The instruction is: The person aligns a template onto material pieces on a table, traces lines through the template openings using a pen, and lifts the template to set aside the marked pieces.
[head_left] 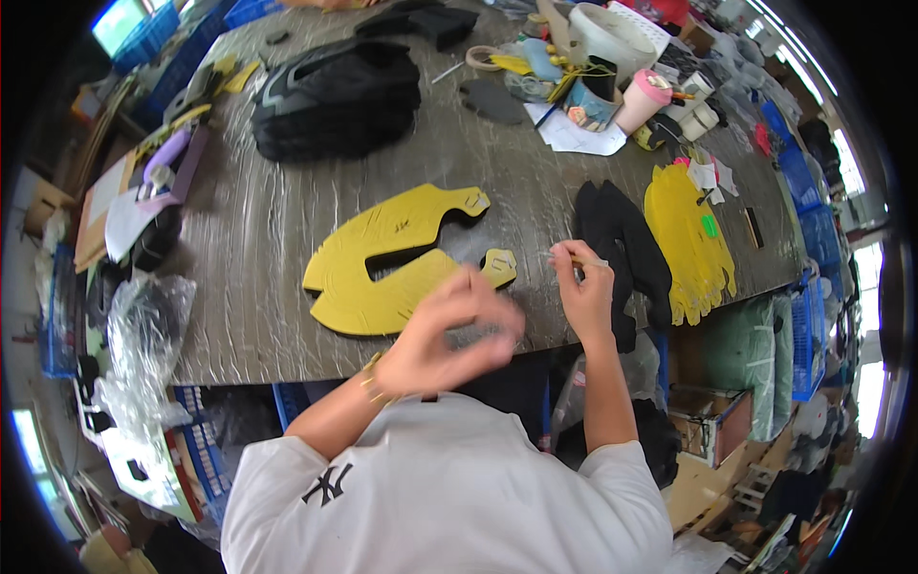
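Note:
A U-shaped yellow foam piece [387,225] with a dark underside lies flat on the table in front of me, pen marks on its face and a slot open to the right. Over its near right arm hovers my left hand [464,320], blurred, thumb and fingers curved apart with nothing visible between them. Just right of the piece, my right hand [585,282] pinches a thin pen-like stick [579,259], pale at the tip; its exact kind is unclear. Beside that hand rest black shaped pieces [617,239] of similar outline. A stack of yellow pieces [677,239] lies farther right.
Black stacked pieces [335,100] sit at the far left of the table [258,316]. A white bucket [612,43], a pink cup [643,100], a tape roll [481,58] and papers crowd the far right. Clear plastic wrap [148,335] hangs by the left edge. Blue crates [813,335] stand right.

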`<control>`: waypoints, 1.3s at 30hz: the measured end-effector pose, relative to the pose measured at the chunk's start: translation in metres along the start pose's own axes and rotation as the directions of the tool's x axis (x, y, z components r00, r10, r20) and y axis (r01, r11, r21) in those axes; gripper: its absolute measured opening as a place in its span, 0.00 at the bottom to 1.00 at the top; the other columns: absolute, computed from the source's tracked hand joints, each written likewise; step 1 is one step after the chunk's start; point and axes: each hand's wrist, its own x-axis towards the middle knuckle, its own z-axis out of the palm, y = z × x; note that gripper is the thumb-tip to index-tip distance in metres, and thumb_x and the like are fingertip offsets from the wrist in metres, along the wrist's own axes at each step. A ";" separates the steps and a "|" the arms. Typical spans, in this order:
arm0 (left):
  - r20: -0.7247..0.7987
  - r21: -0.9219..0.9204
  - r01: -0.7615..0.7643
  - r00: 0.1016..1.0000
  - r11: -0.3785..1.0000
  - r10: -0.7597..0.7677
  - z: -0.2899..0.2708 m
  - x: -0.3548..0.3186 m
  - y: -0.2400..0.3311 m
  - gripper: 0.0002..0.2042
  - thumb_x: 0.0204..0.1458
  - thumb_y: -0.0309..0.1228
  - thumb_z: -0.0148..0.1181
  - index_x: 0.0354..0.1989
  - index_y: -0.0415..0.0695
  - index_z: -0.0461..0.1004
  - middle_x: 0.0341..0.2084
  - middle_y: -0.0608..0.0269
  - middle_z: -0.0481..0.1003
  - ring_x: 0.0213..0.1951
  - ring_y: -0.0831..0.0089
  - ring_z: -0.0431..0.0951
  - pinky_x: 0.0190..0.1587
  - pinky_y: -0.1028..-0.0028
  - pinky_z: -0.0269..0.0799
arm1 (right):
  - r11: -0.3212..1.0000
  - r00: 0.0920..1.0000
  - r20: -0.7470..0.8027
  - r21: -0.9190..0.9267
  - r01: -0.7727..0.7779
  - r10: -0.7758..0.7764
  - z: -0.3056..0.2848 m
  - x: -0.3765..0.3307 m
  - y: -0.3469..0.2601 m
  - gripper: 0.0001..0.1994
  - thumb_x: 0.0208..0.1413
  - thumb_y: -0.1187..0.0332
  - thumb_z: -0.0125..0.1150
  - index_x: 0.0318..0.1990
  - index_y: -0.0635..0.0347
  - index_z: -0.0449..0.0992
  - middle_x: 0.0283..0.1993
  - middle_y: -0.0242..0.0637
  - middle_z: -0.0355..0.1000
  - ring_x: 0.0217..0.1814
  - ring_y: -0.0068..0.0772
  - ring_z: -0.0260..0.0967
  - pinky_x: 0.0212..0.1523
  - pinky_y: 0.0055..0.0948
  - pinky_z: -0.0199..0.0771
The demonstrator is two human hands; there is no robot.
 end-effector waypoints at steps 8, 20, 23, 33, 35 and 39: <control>0.125 -0.757 -0.316 0.789 0.572 0.601 -0.039 -0.011 0.138 0.08 0.58 0.41 0.54 0.33 0.53 0.73 0.49 0.69 0.68 0.25 0.78 0.71 0.27 0.79 0.63 | 0.994 1.000 -0.029 0.109 0.012 -0.009 0.013 -0.002 -0.003 0.08 0.60 0.72 0.55 0.36 0.70 0.75 0.28 0.44 0.75 0.30 0.30 0.75 0.33 0.26 0.71; -0.089 -0.619 -0.493 0.817 0.611 0.570 -0.044 -0.037 0.167 0.08 0.61 0.30 0.45 0.28 0.51 0.63 0.48 0.63 0.71 0.19 0.79 0.66 0.21 0.81 0.52 | 0.990 0.998 0.007 0.128 -0.061 0.061 0.006 -0.012 -0.004 0.09 0.62 0.71 0.53 0.35 0.71 0.74 0.28 0.38 0.75 0.32 0.27 0.77 0.33 0.23 0.73; -0.091 -0.660 -0.492 0.802 0.568 0.590 -0.044 -0.035 0.169 0.08 0.61 0.30 0.46 0.27 0.51 0.63 0.48 0.61 0.71 0.19 0.79 0.67 0.21 0.82 0.53 | 0.988 0.998 0.008 0.147 -0.056 0.055 0.006 -0.013 -0.002 0.10 0.63 0.71 0.52 0.35 0.71 0.75 0.29 0.36 0.75 0.32 0.25 0.76 0.33 0.23 0.73; -0.119 -0.392 -0.744 0.624 0.541 0.772 -0.054 -0.037 0.159 0.04 0.59 0.26 0.48 0.38 0.50 0.61 0.45 0.56 0.71 0.17 0.80 0.68 0.19 0.83 0.52 | 0.984 0.995 0.047 0.156 -0.089 0.083 0.007 -0.016 -0.008 0.11 0.64 0.70 0.52 0.36 0.71 0.75 0.29 0.35 0.75 0.31 0.23 0.74 0.35 0.21 0.72; -0.131 -0.526 -0.625 0.729 0.577 0.672 -0.045 -0.042 0.166 0.06 0.58 0.24 0.49 0.39 0.50 0.61 0.46 0.58 0.71 0.16 0.80 0.67 0.19 0.82 0.52 | 0.986 0.997 0.042 0.151 -0.074 0.068 0.007 -0.015 -0.006 0.11 0.64 0.70 0.52 0.36 0.71 0.75 0.30 0.36 0.75 0.32 0.23 0.74 0.35 0.21 0.73; -0.088 -0.416 -0.762 0.576 0.495 0.813 -0.061 -0.037 0.155 0.07 0.57 0.24 0.51 0.39 0.50 0.61 0.44 0.59 0.71 0.15 0.79 0.66 0.19 0.82 0.52 | 0.986 0.996 0.071 0.153 -0.069 0.059 0.011 -0.016 -0.011 0.11 0.64 0.70 0.52 0.37 0.71 0.74 0.31 0.36 0.75 0.33 0.24 0.74 0.36 0.22 0.73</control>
